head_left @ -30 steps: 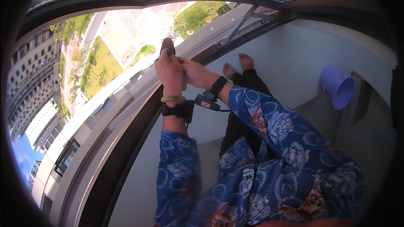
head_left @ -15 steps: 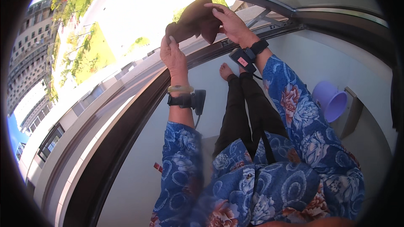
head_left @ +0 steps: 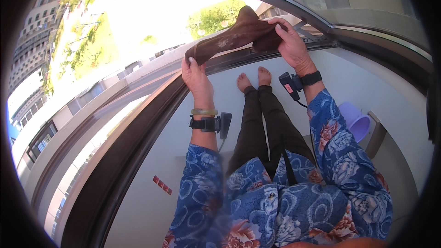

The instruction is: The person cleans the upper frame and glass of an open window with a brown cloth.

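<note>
A thin dark brown sock [head_left: 229, 39] with a pale patch of pattern is stretched between my two hands, in front of the bright window opening. My left hand [head_left: 197, 80] pinches its lower left end between thumb and fingers. At the other end my right hand [head_left: 292, 48] grips it higher up, thumb against fingers. Part of the fabric peaks upward in the middle, and a fold hangs down beside my right hand. Both wrists wear black straps with small dark devices; the left one also has a bangle [head_left: 204, 111].
A dark window frame [head_left: 138, 151] runs along the left and across the far side, with a tilted glass pane [head_left: 358, 0] at upper right. A purple bucket [head_left: 360, 128] stands at right beside a brown board [head_left: 377, 133]. Outside are buildings [head_left: 36, 32] and trees [head_left: 213, 16].
My hands have moved apart, the right one to the right and slightly down. The sock has gone from bunched to stretched lengthwise, and its pale pattern now shows.
</note>
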`<state>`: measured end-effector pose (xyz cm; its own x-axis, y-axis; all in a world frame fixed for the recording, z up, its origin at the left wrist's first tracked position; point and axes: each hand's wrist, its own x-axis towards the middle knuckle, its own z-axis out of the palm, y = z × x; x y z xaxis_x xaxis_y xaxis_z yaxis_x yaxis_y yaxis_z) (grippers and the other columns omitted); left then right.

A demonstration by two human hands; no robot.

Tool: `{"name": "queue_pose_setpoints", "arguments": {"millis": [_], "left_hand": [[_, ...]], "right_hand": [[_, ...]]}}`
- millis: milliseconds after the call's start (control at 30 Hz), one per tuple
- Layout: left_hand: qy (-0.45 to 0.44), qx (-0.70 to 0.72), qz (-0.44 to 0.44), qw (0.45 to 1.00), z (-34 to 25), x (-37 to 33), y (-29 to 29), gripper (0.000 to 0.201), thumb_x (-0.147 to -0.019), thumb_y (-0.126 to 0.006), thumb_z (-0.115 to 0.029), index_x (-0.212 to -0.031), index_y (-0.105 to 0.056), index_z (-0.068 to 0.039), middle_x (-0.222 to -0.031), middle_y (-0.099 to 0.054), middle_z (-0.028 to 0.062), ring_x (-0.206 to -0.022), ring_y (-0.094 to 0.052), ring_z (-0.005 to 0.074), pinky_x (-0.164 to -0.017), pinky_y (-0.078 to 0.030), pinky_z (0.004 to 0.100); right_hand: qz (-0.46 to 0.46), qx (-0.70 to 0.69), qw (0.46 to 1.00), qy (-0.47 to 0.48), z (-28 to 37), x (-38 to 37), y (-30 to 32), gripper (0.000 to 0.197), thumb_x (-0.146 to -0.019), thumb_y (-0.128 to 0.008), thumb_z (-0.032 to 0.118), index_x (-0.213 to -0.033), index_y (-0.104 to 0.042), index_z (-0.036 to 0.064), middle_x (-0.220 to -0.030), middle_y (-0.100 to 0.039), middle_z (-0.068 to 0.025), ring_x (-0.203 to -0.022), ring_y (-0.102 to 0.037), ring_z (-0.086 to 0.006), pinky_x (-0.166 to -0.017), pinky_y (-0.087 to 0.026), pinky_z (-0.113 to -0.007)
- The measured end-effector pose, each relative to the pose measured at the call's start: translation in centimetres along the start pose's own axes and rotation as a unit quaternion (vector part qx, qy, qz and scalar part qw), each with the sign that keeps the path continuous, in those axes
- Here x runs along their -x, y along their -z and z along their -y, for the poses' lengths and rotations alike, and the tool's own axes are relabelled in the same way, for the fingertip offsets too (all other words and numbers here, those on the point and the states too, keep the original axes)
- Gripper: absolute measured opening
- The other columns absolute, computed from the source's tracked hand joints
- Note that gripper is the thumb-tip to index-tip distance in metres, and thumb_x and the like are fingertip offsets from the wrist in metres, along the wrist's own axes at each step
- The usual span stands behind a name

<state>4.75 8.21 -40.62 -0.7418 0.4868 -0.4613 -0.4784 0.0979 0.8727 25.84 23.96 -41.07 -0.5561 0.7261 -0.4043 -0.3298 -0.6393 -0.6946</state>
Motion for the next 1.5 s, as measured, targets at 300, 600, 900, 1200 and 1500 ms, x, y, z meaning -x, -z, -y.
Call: {"name": "queue_pose_setpoints", "arguments": {"millis": [300,600,900,1200,1500], "left_hand": [[0.085,0.077,0.049,0.992,-0.7,3.0,-0.3,0.031,-0.101,-0.04,-0.015,-0.127,-0.049,-0.001,-0.12,-0.059,0.0101,-0.109,-0.057,0.0169,-0.093,-0.047,0.0319],[0.029,-0.144,0.201,0.969,2.9,9.6,0.3,0.033,-0.1,-0.046,-0.015,-0.128,-0.054,0.001,-0.123,-0.059,0.007,-0.113,-0.054,0.014,-0.097,-0.042,0.0287],[0.047,-0.112,0.055,0.991,2.3,9.3,3.6,0.034,-0.099,-0.046,-0.013,-0.127,-0.052,0.005,-0.122,-0.058,0.0109,-0.112,-0.054,0.0168,-0.097,-0.042,0.0297],[0.083,-0.001,-0.087,0.993,1.2,8.5,5.4,0.041,-0.101,-0.042,-0.02,-0.135,-0.042,0.002,-0.126,-0.05,0.0126,-0.112,-0.053,0.0221,-0.092,-0.046,0.035],[0.092,0.035,-0.114,0.989,1.6,8.7,6.9,0.035,-0.101,-0.043,-0.023,-0.128,-0.047,-0.001,-0.123,-0.056,0.0134,-0.11,-0.057,0.0231,-0.093,-0.046,0.038]], "right_hand": [[-0.057,0.422,0.905,-0.02,-0.4,4.0,0.9,0.016,-0.087,-0.06,0.017,-0.095,-0.069,0.0058,-0.081,-0.066,-0.0025,-0.07,-0.06,-0.0108,-0.066,-0.048,-0.023],[0.233,0.709,0.656,0.113,-4.0,-1.3,-6.2,0.028,-0.08,-0.067,0.02,-0.107,-0.071,0.02,-0.092,-0.069,-0.0061,-0.079,-0.065,-0.0268,-0.068,-0.051,-0.036],[0.366,0.72,0.58,0.108,-7.6,-4.6,-7.8,0.011,-0.08,-0.061,0.024,-0.083,-0.069,0.0177,-0.072,-0.065,-0.0082,-0.073,-0.065,-0.0298,-0.065,-0.05,-0.041],[0.4,0.72,0.541,0.169,-12.0,-6.0,-11.6,0.012,-0.075,-0.063,0.017,-0.086,-0.067,0.0142,-0.076,-0.067,-0.0091,-0.075,-0.064,-0.0311,-0.068,-0.05,-0.042],[0.541,0.66,0.506,0.129,-11.1,-9.2,-11.6,0.021,-0.074,-0.064,0.013,-0.092,-0.075,0.0181,-0.087,-0.07,-0.0081,-0.088,-0.066,-0.0284,-0.075,-0.051,-0.039]]}}
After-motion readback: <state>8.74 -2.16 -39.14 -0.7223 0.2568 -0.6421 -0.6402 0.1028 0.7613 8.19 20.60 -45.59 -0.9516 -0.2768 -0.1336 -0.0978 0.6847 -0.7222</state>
